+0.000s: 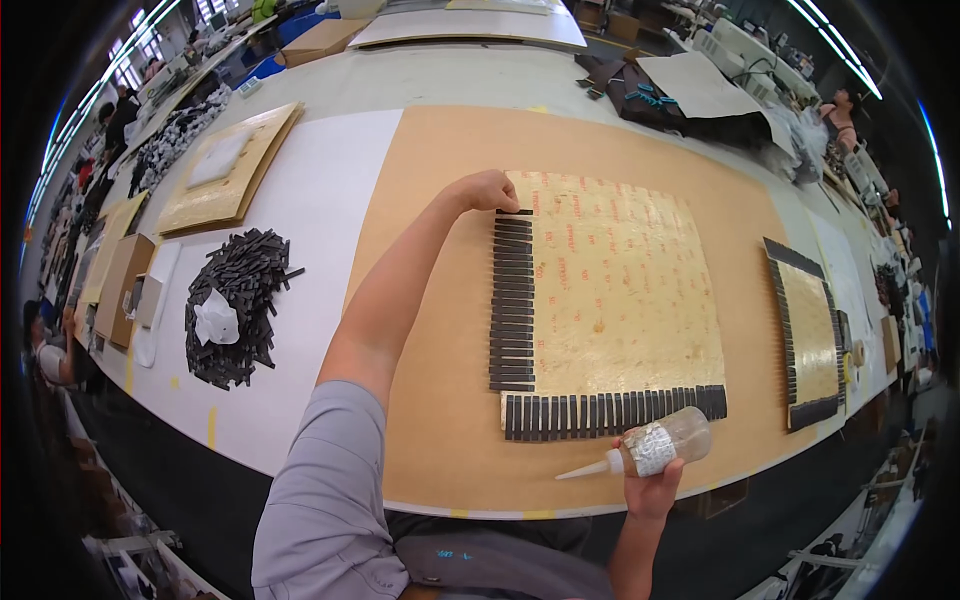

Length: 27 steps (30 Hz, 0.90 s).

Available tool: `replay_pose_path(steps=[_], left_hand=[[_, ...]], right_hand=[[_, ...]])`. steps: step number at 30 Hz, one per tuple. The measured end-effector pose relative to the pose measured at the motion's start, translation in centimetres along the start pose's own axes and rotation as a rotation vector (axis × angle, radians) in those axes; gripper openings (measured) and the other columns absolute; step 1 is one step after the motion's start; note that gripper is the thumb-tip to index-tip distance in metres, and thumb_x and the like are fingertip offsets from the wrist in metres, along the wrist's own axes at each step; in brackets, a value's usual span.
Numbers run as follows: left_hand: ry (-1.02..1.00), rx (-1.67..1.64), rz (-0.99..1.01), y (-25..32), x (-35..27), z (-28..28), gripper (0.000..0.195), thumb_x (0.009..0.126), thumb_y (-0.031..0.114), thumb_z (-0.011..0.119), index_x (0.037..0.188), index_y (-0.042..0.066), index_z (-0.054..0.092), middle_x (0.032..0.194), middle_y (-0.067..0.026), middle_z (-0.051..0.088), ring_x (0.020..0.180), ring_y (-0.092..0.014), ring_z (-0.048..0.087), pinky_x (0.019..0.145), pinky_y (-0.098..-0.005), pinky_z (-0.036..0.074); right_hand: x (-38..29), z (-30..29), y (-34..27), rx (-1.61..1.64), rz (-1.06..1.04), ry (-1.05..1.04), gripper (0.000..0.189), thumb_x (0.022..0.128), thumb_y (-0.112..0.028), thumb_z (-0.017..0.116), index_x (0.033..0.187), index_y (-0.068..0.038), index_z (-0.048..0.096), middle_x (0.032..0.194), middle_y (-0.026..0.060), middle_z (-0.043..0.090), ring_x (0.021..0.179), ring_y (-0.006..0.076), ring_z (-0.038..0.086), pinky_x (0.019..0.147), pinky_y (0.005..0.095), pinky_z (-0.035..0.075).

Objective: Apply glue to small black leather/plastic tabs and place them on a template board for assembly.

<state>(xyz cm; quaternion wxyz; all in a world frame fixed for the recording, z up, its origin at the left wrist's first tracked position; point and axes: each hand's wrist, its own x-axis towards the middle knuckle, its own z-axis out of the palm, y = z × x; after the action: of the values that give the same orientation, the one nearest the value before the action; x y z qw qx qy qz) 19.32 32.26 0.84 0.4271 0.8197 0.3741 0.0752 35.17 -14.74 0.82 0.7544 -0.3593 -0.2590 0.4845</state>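
Note:
My left hand (491,191), with curled fingers, is at the upper left corner of a yellowish, glossy board (622,285) that bears red print. Its fingertips are just above the topmost dark strip (514,212); whether they pinch anything cannot be told. Short dark strips line the board's left edge and its near edge (600,416), side by side. My right hand (651,480) holds a translucent squeeze bottle (667,442) with a silvery wrap, tilted, its long white nozzle pointing left over the brown sheet (442,420) near the table's front edge.
A heap of loose dark strips (244,300) with a crumpled white piece (216,318) lies at left. Behind it are stacked yellowish boards (232,169). Another board edged with dark strips (810,330) lies at right. Dark fabric pieces (637,94) are at the back. Several people are farther off.

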Motion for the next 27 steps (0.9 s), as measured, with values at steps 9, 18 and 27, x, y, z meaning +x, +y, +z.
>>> replay_pose_path(steps=[9,18,27], left_hand=[[-0.053,0.033,-0.022,-0.5,1.0,0.8,0.014,0.075,0.018,0.064,0.074,0.004,0.063,0.067,0.0005,0.057,0.068,-0.01,0.048,0.065,-0.0273,0.039],[0.129,0.05,-0.021,-0.5,-3.2,-0.8,0.02,0.078,0.022,0.064,0.084,0.003,0.064,0.077,-0.0034,0.061,0.069,-0.012,0.055,0.064,-0.0274,0.044],[0.567,0.357,-0.339,-8.2,-24.3,-10.1,0.015,0.072,0.011,0.059,0.079,-0.001,0.065,0.076,-0.0153,0.064,0.069,-0.024,0.061,0.063,-0.0338,0.048]], right_hand=[[0.1,-0.7,0.3,-0.013,0.009,0.016,0.068,0.082,-0.054,0.055,0.123,-0.002,0.043,0.111,0.0156,0.055,0.103,0.0275,0.054,0.09,0.0465,0.043],[-0.1,-0.4,0.9,0.029,0.012,-0.016,0.067,0.083,-0.054,0.052,0.125,-0.003,0.042,0.112,0.0146,0.055,0.104,0.027,0.053,0.09,0.0459,0.043],[-1.0,-1.3,1.3,0.083,0.045,-0.025,0.067,0.085,-0.051,0.052,0.13,-0.004,0.036,0.116,0.0135,0.051,0.109,0.0275,0.049,0.098,0.0432,0.04]])
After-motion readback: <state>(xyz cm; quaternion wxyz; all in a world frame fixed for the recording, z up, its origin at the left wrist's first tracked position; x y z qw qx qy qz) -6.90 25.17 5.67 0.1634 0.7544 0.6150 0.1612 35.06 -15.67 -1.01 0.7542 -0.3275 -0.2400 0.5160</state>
